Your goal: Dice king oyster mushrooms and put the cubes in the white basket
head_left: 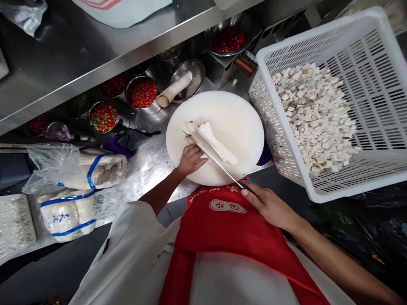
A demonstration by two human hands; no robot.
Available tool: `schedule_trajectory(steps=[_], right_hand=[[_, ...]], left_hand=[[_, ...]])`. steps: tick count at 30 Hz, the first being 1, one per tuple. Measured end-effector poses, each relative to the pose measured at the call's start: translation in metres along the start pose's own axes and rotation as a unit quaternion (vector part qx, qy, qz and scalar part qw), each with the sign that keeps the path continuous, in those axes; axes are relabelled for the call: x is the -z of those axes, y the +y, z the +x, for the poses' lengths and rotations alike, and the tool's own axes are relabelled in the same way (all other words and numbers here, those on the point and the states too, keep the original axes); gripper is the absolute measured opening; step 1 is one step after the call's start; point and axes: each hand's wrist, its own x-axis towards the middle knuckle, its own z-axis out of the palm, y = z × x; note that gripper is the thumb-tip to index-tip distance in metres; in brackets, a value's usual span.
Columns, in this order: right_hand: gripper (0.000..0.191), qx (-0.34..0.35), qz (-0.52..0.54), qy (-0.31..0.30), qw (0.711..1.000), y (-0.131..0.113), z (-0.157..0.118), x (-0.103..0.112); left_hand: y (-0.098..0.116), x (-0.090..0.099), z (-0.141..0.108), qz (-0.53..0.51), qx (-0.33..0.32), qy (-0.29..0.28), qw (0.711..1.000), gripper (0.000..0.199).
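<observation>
A round white cutting board lies before me with long slices of king oyster mushroom on it. My right hand is closed round the handle of a knife at the board's near edge. The blade, seen almost edge-on, runs up and left across the board, alongside the pale slices. On the blade's near left side, my left hand has its fingers bent and close together, pressed on the mushroom by the blade. What lies under those fingers is mostly hidden.
On the right stands a white slotted basket with diced mushroom. Behind the board are a whole mushroom leaning on a metal bowl and containers of chopped chilli. Bagged mushrooms lie left, under a steel shelf.
</observation>
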Motion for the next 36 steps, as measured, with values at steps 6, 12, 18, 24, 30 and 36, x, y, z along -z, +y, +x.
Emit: schedule_trajectory(steps=[6, 12, 18, 24, 30, 36], right_hand=[[0.052, 0.042, -0.012, 0.030, 0.999, -0.008, 0.073, -0.019], [0.053, 0.018, 0.004, -0.003, 1.000, -0.002, 0.033, -0.003], [0.054, 0.016, -0.023, 0.020, 0.999, 0.036, 0.019, -0.019], [0.055, 0.031, 0.005, 0.091, 0.995, 0.031, 0.029, -0.019], [0.054, 0.038, -0.002, 0.060, 0.997, 0.012, -0.003, -0.005], [0.057, 0.008, -0.007, 0.014, 1.000, 0.011, -0.006, -0.001]], left_hand=[[-0.002, 0.001, 0.000, -0.005, 0.029, -0.050, 0.998, 0.024], [0.000, 0.000, 0.000, 0.001, 0.033, -0.031, 0.999, 0.025], [-0.001, 0.000, 0.000, -0.003, 0.029, -0.035, 0.999, 0.025], [0.002, 0.001, -0.001, 0.031, 0.019, -0.034, 0.999, 0.028], [0.003, 0.002, 0.000, 0.007, 0.017, -0.022, 1.000, 0.023], [0.003, 0.003, 0.001, 0.000, 0.014, -0.027, 1.000, 0.019]])
